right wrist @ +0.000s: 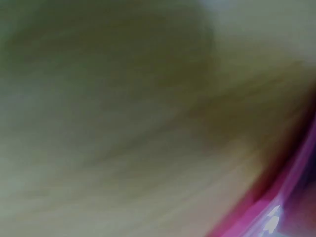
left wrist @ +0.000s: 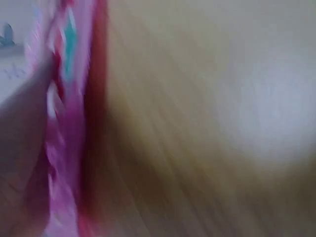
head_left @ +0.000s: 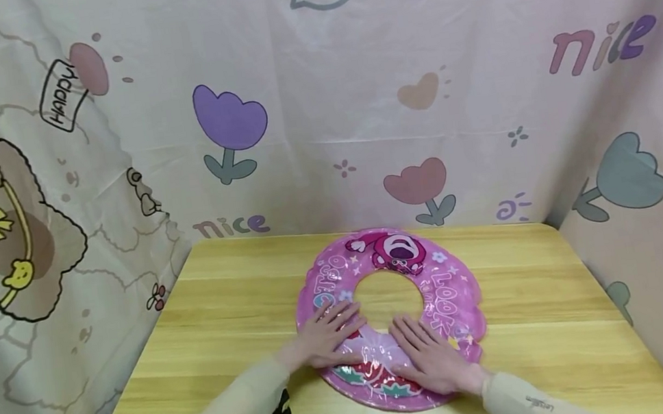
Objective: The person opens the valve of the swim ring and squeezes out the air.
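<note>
A pink inflatable swim ring (head_left: 339,268) with a cartoon bear, white lettering and strawberry prints lies on the wooden table. It looks partly filled, with a crinkled right edge. My left hand (head_left: 328,335) rests on its left front part, fingers spread and straight. On the right front part lies my right hand (head_left: 431,357), palm down with its fingers extended toward the centre hole. In the blurred left wrist view, the ring's pink side (left wrist: 66,128) runs beside the hand. Only a corner of the ring (right wrist: 256,217) shows in the right wrist view.
The light wooden table (head_left: 207,305) carries the ring near its middle. Behind it hangs a pale printed cloth (head_left: 318,98) with tulips and hearts, and similar cloths enclose the left and right sides. A black strap piece (head_left: 280,410) sits at the left wrist.
</note>
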The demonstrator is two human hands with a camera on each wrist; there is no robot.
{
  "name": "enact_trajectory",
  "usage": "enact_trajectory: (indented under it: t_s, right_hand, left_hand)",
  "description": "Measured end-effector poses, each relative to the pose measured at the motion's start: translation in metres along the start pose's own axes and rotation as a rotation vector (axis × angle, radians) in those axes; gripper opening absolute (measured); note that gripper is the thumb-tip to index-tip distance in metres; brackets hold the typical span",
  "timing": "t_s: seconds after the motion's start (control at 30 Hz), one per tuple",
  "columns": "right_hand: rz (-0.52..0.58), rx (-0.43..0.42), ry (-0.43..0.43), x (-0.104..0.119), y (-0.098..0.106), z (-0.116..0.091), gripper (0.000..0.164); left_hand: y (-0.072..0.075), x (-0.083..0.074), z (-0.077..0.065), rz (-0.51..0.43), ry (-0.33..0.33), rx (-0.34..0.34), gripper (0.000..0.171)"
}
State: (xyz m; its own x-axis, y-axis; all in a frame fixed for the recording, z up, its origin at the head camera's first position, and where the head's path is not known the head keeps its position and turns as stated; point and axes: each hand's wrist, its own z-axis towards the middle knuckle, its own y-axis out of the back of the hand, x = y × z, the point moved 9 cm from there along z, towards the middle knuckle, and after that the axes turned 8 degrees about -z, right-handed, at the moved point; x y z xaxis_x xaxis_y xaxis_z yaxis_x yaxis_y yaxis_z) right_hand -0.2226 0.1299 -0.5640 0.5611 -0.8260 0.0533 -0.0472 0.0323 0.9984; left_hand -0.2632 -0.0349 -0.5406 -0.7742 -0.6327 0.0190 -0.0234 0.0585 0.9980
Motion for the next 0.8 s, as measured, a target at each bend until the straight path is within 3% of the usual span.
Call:
enact_trajectory:
  t_s: [0.17,0.3,0.57,0.7,0.8]
  right_hand:
    - [-0.039,-0.103,0.047,-0.001,-0.001,-0.002,0.076]
    - [-0.044,-0.110,0.071,-0.003,-0.003,-0.003,0.076]
    - [-0.091,-0.046,0.128,-0.024,0.001,-0.001,0.075]
    - [-0.100,-0.046,0.093,-0.031,0.006,0.002,0.072]
    - [-0.073,-0.030,0.086,-0.023,0.008,0.003,0.073]
  left_hand:
    - [-0.008,0.008,0.002,0.002,-0.091,-0.006,0.070]
    - [-0.013,0.007,0.003,-0.014,-0.097,-0.012,0.066]
    - [-0.013,-0.011,-0.003,-0.039,0.014,0.028,0.069]
    - [-0.014,-0.027,-0.005,0.028,0.072,-0.034,0.073]
    - [-0.014,-0.036,-0.007,0.034,0.150,-0.078,0.075]
